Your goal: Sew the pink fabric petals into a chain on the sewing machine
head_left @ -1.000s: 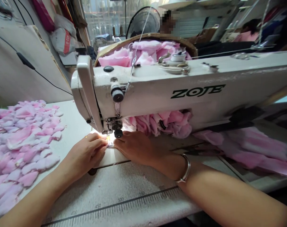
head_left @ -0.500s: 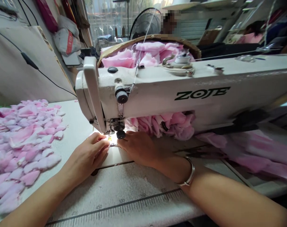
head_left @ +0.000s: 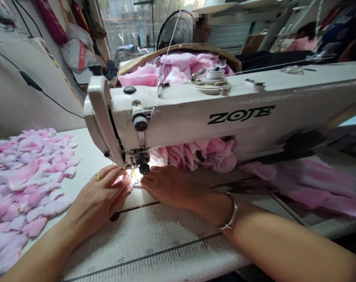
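Note:
A white ZOJE sewing machine (head_left: 178, 113) stands before me, its needle area brightly lit. Just left of the needle, my left hand (head_left: 103, 192) pinches a small piece of pink fabric (head_left: 121, 179) between thumb and fingers; a ring shows on one finger. My right hand (head_left: 168, 186) lies to the right of the presser foot, fingers bent and close together on the machine bed. Its fingertips are partly hidden by the black knob (head_left: 144, 168), so what they hold cannot be made out. Gathered pink fabric (head_left: 192, 154) bunches under the machine arm, behind my right hand.
Many pink and white fabric pieces (head_left: 28, 176) spread over the table at left. More pink cloth (head_left: 307, 184) lies at right. Behind the machine stands a container heaped with pink fabric (head_left: 178, 64). A fan (head_left: 174, 33) and other people are further back. A ruler scale (head_left: 148, 256) marks the front edge.
The pink fabric piece now shows in my left hand, which has drawn slightly back with its fingers raised. My right hand stays beside the presser foot. The whole view has shifted a little.

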`<state>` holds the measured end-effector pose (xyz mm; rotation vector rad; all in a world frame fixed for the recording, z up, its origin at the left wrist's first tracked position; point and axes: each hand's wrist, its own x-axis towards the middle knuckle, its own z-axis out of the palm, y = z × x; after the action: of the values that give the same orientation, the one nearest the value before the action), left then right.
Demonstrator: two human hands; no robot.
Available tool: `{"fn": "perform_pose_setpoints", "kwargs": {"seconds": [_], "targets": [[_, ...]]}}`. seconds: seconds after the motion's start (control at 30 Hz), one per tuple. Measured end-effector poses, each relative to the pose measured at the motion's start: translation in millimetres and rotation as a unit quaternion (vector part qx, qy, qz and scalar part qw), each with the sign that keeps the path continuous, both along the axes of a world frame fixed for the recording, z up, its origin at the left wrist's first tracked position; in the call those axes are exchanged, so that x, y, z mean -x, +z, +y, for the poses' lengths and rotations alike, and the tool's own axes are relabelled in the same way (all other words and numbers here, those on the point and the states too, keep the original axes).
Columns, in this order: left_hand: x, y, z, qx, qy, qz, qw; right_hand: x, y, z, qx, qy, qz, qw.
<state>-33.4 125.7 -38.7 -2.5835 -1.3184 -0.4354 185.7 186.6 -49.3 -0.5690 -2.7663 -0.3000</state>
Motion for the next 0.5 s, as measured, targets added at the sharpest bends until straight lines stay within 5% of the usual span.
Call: {"fn": "perform_pose_setpoints", "kwargs": {"seconds": [0.13,0.3,0.5], "targets": [[5.9,7.1,1.7,0.029,-0.048,0.038,0.998,-1.7,1.4,0.3,0.0,0.0,0.001,1.0],[4.9,13.2,2.8,0.146,-0.059,-0.046,0.986,-3.9,3.2,-0.5,0.002,0.006,-0.012,1.0],[1.1,3.9,1.8,0.158,-0.023,-0.063,0.985,-2.0,2.2,-0.3,0.012,-0.037,-0.005,0.999]]}}
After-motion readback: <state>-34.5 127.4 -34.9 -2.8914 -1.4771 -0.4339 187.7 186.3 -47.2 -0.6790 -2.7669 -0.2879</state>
